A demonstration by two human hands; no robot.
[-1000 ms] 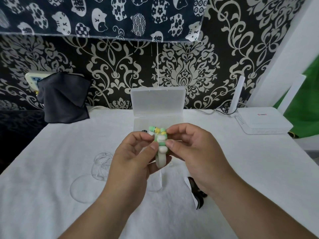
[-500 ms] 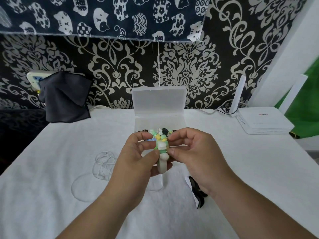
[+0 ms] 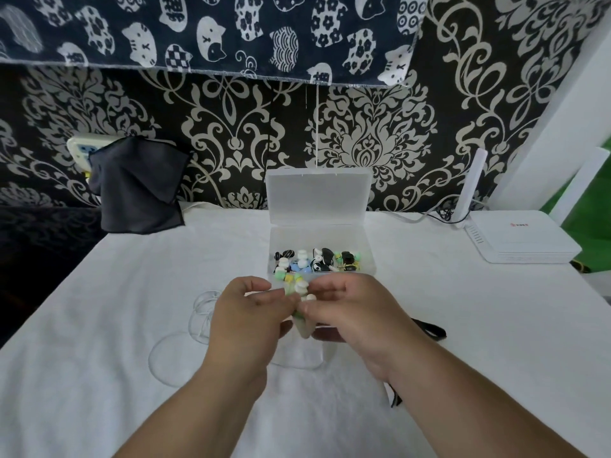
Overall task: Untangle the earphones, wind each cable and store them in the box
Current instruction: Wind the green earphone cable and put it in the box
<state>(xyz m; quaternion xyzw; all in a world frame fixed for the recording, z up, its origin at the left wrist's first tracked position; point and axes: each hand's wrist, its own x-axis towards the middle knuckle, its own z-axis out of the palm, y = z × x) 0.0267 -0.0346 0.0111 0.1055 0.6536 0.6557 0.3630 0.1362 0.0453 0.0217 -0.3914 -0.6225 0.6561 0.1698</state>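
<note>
Left hand [image 3: 251, 312] and right hand [image 3: 350, 312] meet at the middle of the table, each with curled fingers and thumb pinching the same small wound bundle of green-and-white earphones [image 3: 301, 294]. The left grips it from its own side and the right closes on it from the other, so the bundle is largely hidden between them. Its long axis runs near to far: a pale rounded end pokes out below the fingers toward the person, and the green and white buds stick out at the far end, pointing away and slightly up. Just beyond those buds, almost touching the knuckles in this view, stands the clear plastic box [image 3: 372, 259], open, with its lid [image 3: 317, 196] raised upright at the back. Its long axis lies left to right, crosswise to the bundle. Black, white, blue and green earphones [image 3: 317, 261] already crowd its front part, and the rear looks freer. The right hand sits squarely before the box while the left is off its left corner, so the right seems better placed to carry the bundle forward. A loose transparent cable [image 3: 201, 312] lies in loops left of the hands.
</note>
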